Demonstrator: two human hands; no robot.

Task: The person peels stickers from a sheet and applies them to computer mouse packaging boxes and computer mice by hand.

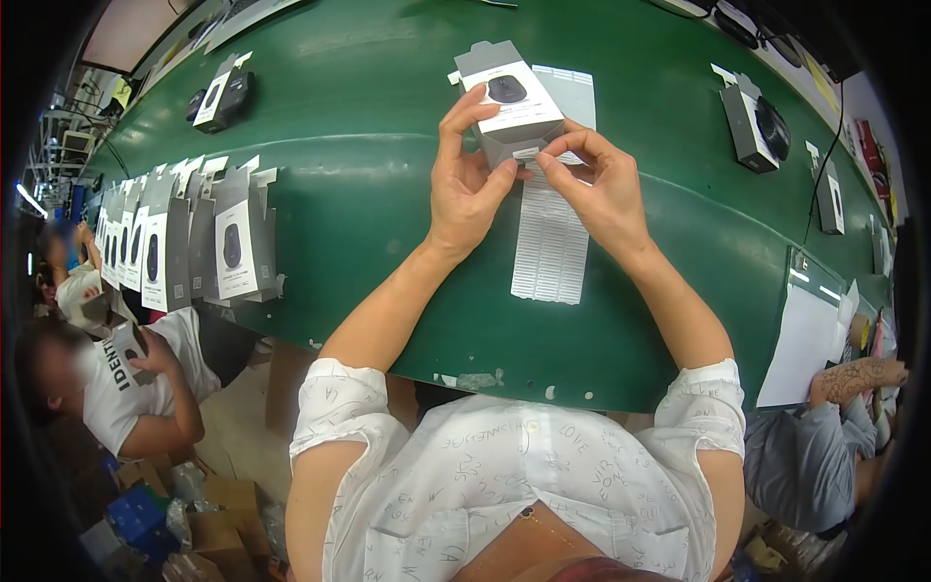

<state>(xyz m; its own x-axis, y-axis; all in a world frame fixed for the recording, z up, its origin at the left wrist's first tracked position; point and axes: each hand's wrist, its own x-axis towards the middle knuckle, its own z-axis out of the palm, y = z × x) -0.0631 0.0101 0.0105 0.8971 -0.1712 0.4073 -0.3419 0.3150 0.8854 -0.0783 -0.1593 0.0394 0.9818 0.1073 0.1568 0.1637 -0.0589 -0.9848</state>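
A grey and white mouse box (pixel 509 92) with a picture of a black computer mouse is gripped in my left hand (pixel 460 199). Its top flaps stand open at the far end, and the grey end panel faces me. On that panel lies a small white label (pixel 525 153), its edge at the pinched thumb and forefinger of my right hand (pixel 609 184). My left thumb rests beside the label. Under my hands, a sheet of white labels (pixel 550 242) in narrow rows lies on the green table, partly hidden by the box and fingers.
Several upright mouse boxes (pixel 233 238) line the table's left side. A box with a black mouse (pixel 233 99) stands far left, another box (pixel 752 131) far right. A clipboard with paper (pixel 800 335) lies right. Co-workers sit on both sides; the left one (pixel 145 378) holds a box.
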